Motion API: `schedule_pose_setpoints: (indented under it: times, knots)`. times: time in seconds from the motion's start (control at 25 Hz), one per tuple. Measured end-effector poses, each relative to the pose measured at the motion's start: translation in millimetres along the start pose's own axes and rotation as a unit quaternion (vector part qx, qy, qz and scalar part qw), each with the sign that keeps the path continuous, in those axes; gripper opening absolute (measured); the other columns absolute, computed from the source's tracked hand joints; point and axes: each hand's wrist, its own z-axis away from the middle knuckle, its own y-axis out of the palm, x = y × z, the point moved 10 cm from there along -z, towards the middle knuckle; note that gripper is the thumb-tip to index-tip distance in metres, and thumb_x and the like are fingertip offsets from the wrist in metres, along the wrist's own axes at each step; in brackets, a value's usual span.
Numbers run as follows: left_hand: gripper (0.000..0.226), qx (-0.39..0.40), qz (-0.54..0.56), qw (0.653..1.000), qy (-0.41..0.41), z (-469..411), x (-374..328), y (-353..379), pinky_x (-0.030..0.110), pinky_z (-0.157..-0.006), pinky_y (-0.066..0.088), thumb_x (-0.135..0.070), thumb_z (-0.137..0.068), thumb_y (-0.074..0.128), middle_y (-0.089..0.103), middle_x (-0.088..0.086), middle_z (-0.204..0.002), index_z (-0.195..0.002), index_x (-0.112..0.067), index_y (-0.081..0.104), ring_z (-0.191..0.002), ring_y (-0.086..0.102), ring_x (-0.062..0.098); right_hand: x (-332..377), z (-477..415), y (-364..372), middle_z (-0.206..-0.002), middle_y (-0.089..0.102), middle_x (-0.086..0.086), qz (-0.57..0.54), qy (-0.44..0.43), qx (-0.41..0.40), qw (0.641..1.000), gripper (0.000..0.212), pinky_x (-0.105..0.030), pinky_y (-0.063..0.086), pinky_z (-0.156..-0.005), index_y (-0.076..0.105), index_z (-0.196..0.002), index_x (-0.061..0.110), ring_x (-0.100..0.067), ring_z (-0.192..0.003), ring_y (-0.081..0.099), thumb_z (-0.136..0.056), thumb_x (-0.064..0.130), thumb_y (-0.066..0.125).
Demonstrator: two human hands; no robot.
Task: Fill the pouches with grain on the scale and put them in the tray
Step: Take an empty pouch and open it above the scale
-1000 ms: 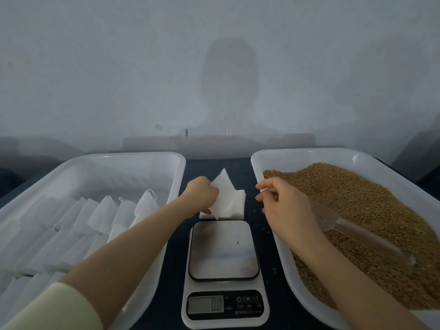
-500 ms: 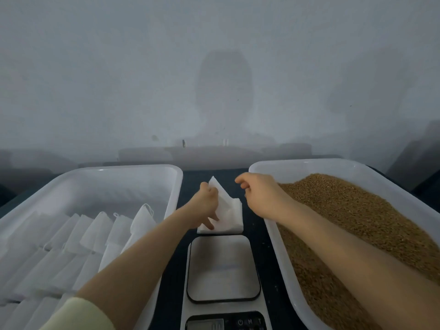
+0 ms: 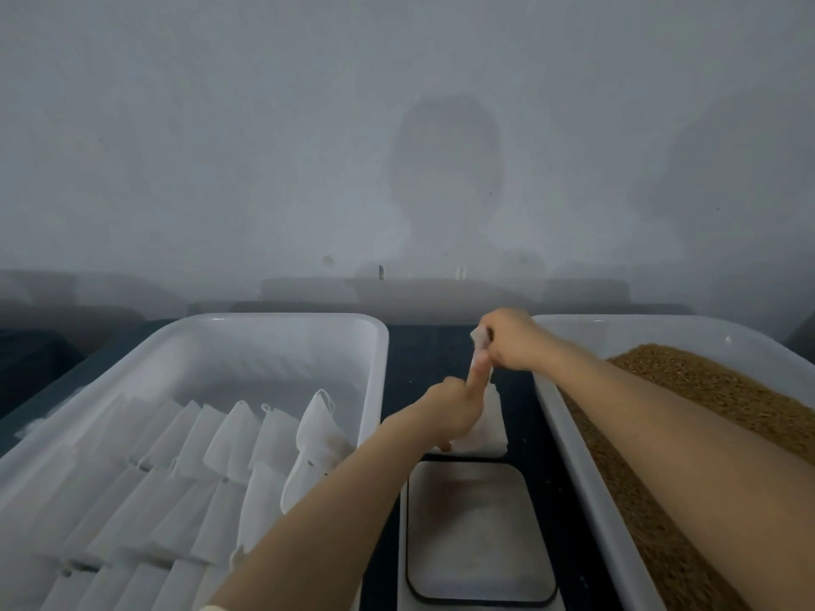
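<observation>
The right hand [image 3: 514, 341] pinches the top corner of one pouch [image 3: 480, 340] and holds it raised above the stack of empty pouches [image 3: 494, 436], which lies just behind the scale [image 3: 472, 535]. The left hand [image 3: 454, 410] has its fingers curled and one digit straight up against the pouch; whether it grips the pouch cannot be told.

Handling notes:
- The pouch is thin, limp fabric and very light. It probably clings to the sheets beneath.
- Take hold at the mouth edge with a fingertip pinch on each side, so that the opening spreads for filling.
- Once it holds grain [image 3: 727, 412] it will probably sag. Support the base when moving it to the tray [image 3: 282, 318] beside the filled pouches [image 3: 308, 434].
</observation>
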Motion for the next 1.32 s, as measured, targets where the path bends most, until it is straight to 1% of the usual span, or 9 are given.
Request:
schedule_pose_setpoints:
  times: [0.12,0.28,0.4,0.48,0.6,0.72,0.88,1.04,1.32]
  knots:
    - [0.094,0.014,-0.030,0.999,-0.003,1.3,-3.9,7.6,0.047,-0.095,0.047,-0.070,-0.089,-0.001,0.046,0.024,-0.137,-0.143,-0.004,0.035,-0.118,0.049,0.038,-32.3,4.5,-37.3,-0.099,0.062,-0.016,-0.152,0.064,-0.164,0.973,0.011,-0.031,0.048,-0.069,0.061,-0.092,-0.003,-0.028,-0.092,0.058,-0.089,0.001,0.051]
    - [0.091,0.042,0.038,0.998,-0.033,3.0,-0.4,10.4,0.043,-0.095,0.046,-0.070,-0.089,0.000,0.038,0.017,-0.147,-0.148,-0.007,0.030,-0.126,0.044,0.036,-51.0,31.7,-77.4,-0.100,0.065,-0.013,-0.254,0.065,-0.296,0.918,0.018,-0.029,0.041,-0.068,0.062,-0.100,-0.001,-0.028,-0.092,0.060,-0.091,0.014,0.059]
    - [0.065,-0.047,0.067,0.997,-0.018,12.8,4.2,-22.4,0.034,-0.087,0.046,-0.047,-0.103,0.019,0.057,0.014,-0.118,-0.132,0.003,0.048,-0.104,0.056,0.024,-29.3,60.5,-57.6,-0.095,0.069,-0.004,-0.329,-0.003,-0.213,0.920,0.015,-0.029,0.054,-0.067,0.067,-0.101,0.010,-0.016,-0.082,0.066,-0.090,0.020,0.063]
    - [0.033,-0.151,0.036,0.988,-0.011,29.7,11.1,-58.1,0.029,-0.077,0.044,-0.021,-0.102,0.036,0.051,0.006,-0.082,-0.101,0.001,0.060,-0.082,0.055,0.016,-9.0,90.7,-31.8,-0.076,0.064,0.007,-0.278,-0.033,-0.144,0.949,0.009,-0.012,0.045,-0.048,0.063,-0.082,0.019,0.001,-0.060,0.060,-0.089,0.025,0.064]
    - [0.022,-0.233,0.129,0.962,0.056,64.5,13.1,-88.0,0.027,-0.070,0.049,-0.014,-0.097,0.043,0.058,0.008,-0.078,-0.079,-0.007,0.052,-0.075,0.059,0.018,12.6,129.5,-0.2,-0.056,0.048,0.002,-0.153,-0.062,-0.071,0.984,0.038,-0.014,0.032,-0.046,0.048,-0.058,0.012,-0.008,-0.047,0.045,-0.089,0.029,0.063]
    - [0.019,-0.158,0.148,0.972,0.093,96.0,4.9,-70.0,0.016,-0.053,0.050,-0.023,-0.096,0.052,0.072,0.000,-0.073,-0.083,-0.013,0.063,-0.065,0.069,0.011,15.0,148.1,20.7,-0.060,0.044,-0.003,-0.081,-0.030,0.017,0.996,0.042,-0.016,0.034,-0.047,0.040,-0.057,0.011,-0.012,-0.049,0.045,-0.093,0.023,0.057]
    - [0.014,-0.019,0.107,0.986,0.127,108.2,-2.2,-12.0,0.021,-0.064,0.057,-0.027,-0.093,0.058,0.074,-0.001,-0.084,-0.089,-0.016,0.067,-0.077,0.071,0.009,17.9,165.5,52.3,-0.089,0.054,-0.010,-0.016,-0.023,0.158,0.987,0.016,-0.027,0.045,-0.054,0.061,-0.096,0.004,-0.021,-0.068,0.057,-0.091,0.001,0.047]
    - [0.027,-0.015,0.040,0.988,0.151,107.4,-0.8,0.5,0.016,-0.067,0.051,-0.052,-0.082,0.063,0.071,-0.013,-0.090,-0.096,-0.030,0.065,-0.083,0.066,0.000,19.2,167.1,39.2,-0.089,0.060,-0.005,-0.116,-0.039,0.102,0.987,0.016,-0.023,0.050,-0.055,0.053,-0.081,0.019,-0.015,-0.075,0.066,-0.092,0.008,0.050]
    - [0.025,-0.030,0.043,0.986,0.161,110.7,-6.2,-2.5,0.013,-0.064,0.048,-0.035,-0.080,0.074,0.068,-0.018,-0.086,-0.093,-0.041,0.053,-0.075,0.063,-0.003,2.6,161.7,25.4,-0.082,0.062,0.005,-0.253,0.016,-0.012,0.967,0.033,-0.010,0.037,-0.040,0.045,-0.101,0.028,-0.002,-0.048,0.058,-0.082,0.033,0.071]
